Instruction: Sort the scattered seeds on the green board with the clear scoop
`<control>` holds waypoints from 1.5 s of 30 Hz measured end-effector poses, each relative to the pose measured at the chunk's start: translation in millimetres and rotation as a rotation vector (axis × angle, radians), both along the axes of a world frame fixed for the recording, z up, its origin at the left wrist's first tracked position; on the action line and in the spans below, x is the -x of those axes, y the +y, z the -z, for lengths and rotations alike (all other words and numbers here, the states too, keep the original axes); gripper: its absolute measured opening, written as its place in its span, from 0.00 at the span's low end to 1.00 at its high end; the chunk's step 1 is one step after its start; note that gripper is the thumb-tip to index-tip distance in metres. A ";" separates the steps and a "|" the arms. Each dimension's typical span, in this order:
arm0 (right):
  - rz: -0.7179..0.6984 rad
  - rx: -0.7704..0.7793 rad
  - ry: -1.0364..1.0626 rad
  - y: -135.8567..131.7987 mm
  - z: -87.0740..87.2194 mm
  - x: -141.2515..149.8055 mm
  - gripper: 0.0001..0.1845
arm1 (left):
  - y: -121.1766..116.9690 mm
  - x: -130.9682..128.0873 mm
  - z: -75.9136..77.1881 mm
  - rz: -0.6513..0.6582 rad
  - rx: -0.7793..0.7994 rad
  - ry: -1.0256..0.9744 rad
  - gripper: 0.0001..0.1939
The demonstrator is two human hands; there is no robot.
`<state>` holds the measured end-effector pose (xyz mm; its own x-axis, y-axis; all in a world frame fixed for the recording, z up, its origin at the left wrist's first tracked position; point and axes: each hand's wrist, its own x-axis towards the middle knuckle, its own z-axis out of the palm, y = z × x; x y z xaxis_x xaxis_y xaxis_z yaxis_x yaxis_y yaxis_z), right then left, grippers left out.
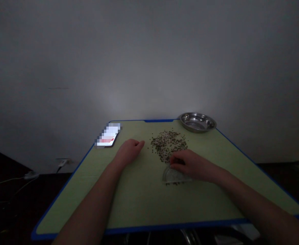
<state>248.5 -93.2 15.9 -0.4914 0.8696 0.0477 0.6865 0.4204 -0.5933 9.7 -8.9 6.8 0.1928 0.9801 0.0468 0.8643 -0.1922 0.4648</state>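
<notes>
My right hand pinches a clear half-round protractor that lies low over the table with its straight edge toward me. A spread of small dark and pale beans or seeds covers the table just beyond this hand. A few more dark ones lie along the protractor's straight edge, on my side. To the left of the spread, my left hand rests on the table with its fingers curled in and the thumb forward. It does not touch the seeds, and nothing shows in it.
Both hands are over a pale green table with a blue rim. At the back right corner sits a shiny metal bowl. A phone with a lit screen lies at the left edge. A grey wall stands behind the table.
</notes>
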 end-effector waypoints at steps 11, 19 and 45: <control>0.035 0.042 -0.005 -27.2 1.1 7.8 0.03 | 0.5 2.2 3.7 0.030 -0.029 -0.004 0.24; 0.063 0.014 0.027 -27.8 -0.9 14.5 0.03 | -1.5 0.7 1.3 0.038 -0.040 -0.022 0.24; 0.049 0.152 0.028 -65.9 -0.4 16.1 0.03 | -5.2 -1.4 -3.1 0.026 -0.025 -0.016 0.23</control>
